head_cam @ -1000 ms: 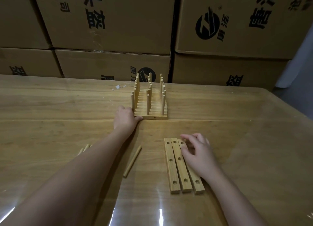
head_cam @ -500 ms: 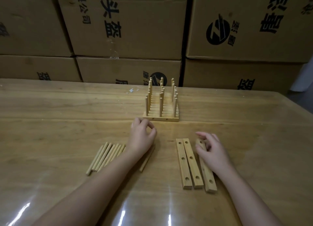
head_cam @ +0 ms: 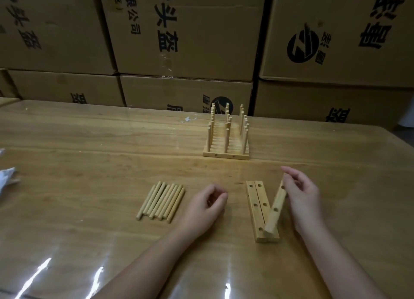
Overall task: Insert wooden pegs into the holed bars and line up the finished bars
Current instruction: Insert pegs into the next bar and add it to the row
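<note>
I note my right hand (head_cam: pixel 302 200) pinching the raised far end of one holed bar (head_cam: pixel 276 207), its near end resting on the flat bars (head_cam: pixel 255 209) and its long axis pointing away from me, while my left hand (head_cam: pixel 206 205), left of those bars and nearer the loose pegs (head_cam: pixel 161 201), is curled, and I cannot tell whether it holds anything.

Stacked brown cardboard boxes (head_cam: pixel 183 36) with black printed characters wall off the far side of a glossy, light wooden bench (head_cam: pixel 89 155), glare streaking its near edge.
</note>
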Action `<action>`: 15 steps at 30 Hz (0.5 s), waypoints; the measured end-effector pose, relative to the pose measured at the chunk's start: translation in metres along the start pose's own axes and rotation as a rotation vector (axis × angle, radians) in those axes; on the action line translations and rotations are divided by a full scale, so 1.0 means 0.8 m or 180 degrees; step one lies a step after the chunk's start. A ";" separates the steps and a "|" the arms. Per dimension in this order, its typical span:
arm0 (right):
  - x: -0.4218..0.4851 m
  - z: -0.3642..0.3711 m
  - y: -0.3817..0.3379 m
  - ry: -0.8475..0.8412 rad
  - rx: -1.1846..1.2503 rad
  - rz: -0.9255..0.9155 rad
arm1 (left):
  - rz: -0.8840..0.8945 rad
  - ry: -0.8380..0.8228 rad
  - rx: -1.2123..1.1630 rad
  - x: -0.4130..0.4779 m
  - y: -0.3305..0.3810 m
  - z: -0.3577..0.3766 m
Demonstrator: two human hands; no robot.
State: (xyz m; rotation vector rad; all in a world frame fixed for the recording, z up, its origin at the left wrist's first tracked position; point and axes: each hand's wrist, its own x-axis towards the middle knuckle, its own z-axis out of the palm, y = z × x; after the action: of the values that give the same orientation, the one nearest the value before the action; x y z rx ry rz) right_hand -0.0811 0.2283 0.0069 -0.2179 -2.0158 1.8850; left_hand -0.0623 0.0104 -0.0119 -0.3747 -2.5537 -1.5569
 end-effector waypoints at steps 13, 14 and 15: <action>-0.048 0.044 -0.006 -0.0922 -0.0306 -0.0833 | -0.0341 -0.1083 -0.0777 0.001 0.000 -0.017; -0.045 0.040 -0.006 -0.0885 -0.0430 -0.0960 | -0.0416 -0.1041 -0.0915 0.003 -0.001 -0.020; -0.043 0.035 -0.007 -0.0813 -0.0652 -0.1118 | -0.0502 -0.0974 -0.1100 0.005 -0.002 -0.023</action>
State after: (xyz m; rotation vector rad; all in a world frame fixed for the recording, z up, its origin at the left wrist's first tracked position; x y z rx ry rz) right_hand -0.0589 0.1898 0.0055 0.3222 -2.2379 1.5524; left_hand -0.0672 -0.0060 -0.0035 -0.4910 -2.5749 -2.1619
